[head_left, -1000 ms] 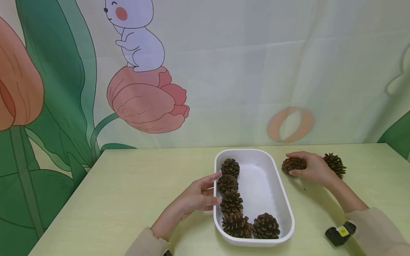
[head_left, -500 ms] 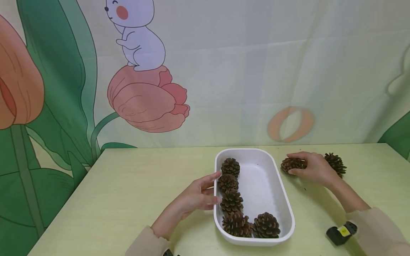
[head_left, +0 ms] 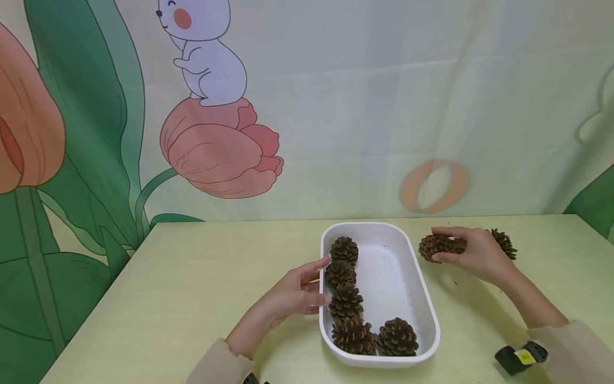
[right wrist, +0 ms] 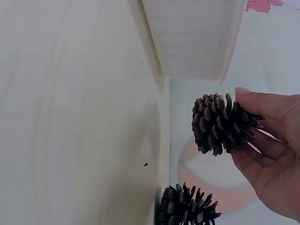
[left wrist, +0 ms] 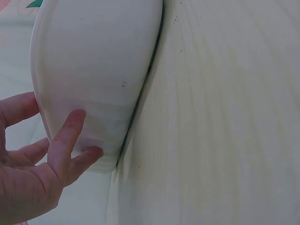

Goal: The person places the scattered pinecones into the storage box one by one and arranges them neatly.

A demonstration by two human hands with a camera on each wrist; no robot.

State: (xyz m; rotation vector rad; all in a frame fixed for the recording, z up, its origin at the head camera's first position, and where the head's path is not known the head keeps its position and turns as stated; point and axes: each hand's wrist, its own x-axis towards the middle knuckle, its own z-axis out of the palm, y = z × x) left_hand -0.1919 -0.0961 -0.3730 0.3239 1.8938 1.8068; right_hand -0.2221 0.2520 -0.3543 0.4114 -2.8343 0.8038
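My right hand (head_left: pixel 482 256) pinches a brown pine cone (head_left: pixel 435 246) between thumb and fingers, right of the white tray (head_left: pixel 393 266). In the right wrist view this pine cone (right wrist: pixel 218 123) hangs clear of the tabletop. Another pine cone (head_left: pixel 505 244) lies behind the right hand, partly hidden by it. My left hand (head_left: pixel 290 294) is at the tray's left side, fingertips on the rim. Seen from the left wrist, straight, spread fingers (left wrist: pixel 70 133) touch the outer wall. Inside the tray, several pine cones (head_left: pixel 346 302) line the left side and the near end.
The pale yellow table (head_left: pixel 216 298) meets a printed cloth backdrop (head_left: pixel 326 133) at its far edge. Small dark crumbs (right wrist: pixel 146 164) lie on the tabletop near the loose pine cones. The right wrist carries a black camera (head_left: pixel 520 357).
The right hand has lifted its pine cone off the table and shifted it slightly left; its forearm has swung a little to the right. The left hand and tray stay in place.
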